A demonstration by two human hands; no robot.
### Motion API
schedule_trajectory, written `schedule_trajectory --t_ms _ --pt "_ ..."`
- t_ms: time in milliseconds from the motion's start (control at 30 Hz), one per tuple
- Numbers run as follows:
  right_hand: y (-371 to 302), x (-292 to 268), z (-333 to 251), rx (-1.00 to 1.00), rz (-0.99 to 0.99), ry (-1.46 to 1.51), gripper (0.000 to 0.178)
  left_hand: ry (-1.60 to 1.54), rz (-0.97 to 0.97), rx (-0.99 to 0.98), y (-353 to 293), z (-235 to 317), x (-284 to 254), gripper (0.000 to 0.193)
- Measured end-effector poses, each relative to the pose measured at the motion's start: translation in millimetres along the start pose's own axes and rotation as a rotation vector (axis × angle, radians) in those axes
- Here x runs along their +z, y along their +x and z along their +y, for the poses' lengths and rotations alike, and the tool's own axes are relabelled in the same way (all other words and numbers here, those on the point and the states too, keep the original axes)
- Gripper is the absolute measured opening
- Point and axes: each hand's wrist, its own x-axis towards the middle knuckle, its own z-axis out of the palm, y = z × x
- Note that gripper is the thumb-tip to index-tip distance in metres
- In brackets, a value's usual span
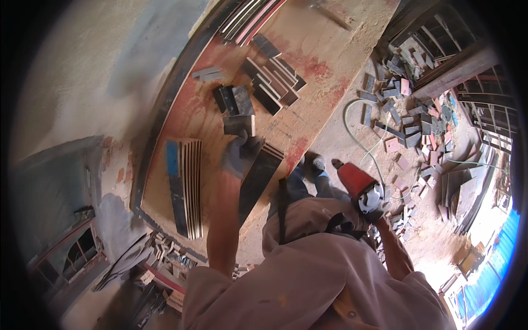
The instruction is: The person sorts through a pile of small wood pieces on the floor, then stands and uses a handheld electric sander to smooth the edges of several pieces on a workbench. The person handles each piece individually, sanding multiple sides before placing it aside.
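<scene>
My left hand [237, 155], in a grey glove and slightly blurred, reaches over the workbench. Its fingers close on the lower edge of a short dark plywood piece [238, 125]. More short dark pieces [233, 100] lie just beyond it. Beside my left wrist is a long dark board stack [258, 179]; left of it stands a stack of strips [186, 187] with pale edges and a blue patch. Down at my right side, my gloved right hand [372, 212] grips a red handheld circular saw [355, 179] with a round metal part near the hand.
The workbench [308, 99] is stained red and dusty. Farther along it lie stacked strips [275, 82] and a bundle with pink edges [254, 19]. Many offcuts [410, 118] litter the floor at right, where a pale cord [347, 118] loops. A wall [110, 66] borders the left.
</scene>
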Motion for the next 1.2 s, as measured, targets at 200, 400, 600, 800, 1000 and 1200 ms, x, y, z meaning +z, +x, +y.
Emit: schedule_trajectory --t_ms 200,400,600,800,1000,1200 --pt "35.9 -10.2 -10.4 -0.176 0.014 0.008 0.043 -0.308 -0.069 0.045 -51.9 -78.2 -86.5 0.016" --pt "43.6 -15.4 -10.1 -0.262 0.020 0.012 0.042 -0.364 0.038 0.047 -57.2 -147.6 -56.9 0.021" --pt "39.8 -0.8 12.7 -0.385 0.062 -0.097 0.044 1.648 0.529 0.995 -98.6 -130.2 -39.7 0.079" --pt "48.3 -35.5 -26.3 -0.273 -0.186 -0.126 0.044 1.826 0.402 1.181 -70.0 -108.7 -102.6 0.092" --pt "51.0 -16.9 -10.3 -0.448 0.034 -0.028 0.038 1.708 0.456 1.174 -55.9 -121.4 -87.9 0.082" --pt "60.8 -12.1 -8.5 -0.459 -0.136 -0.219 0.042 1.732 0.499 1.143 -62.3 -123.6 -76.2 0.079"
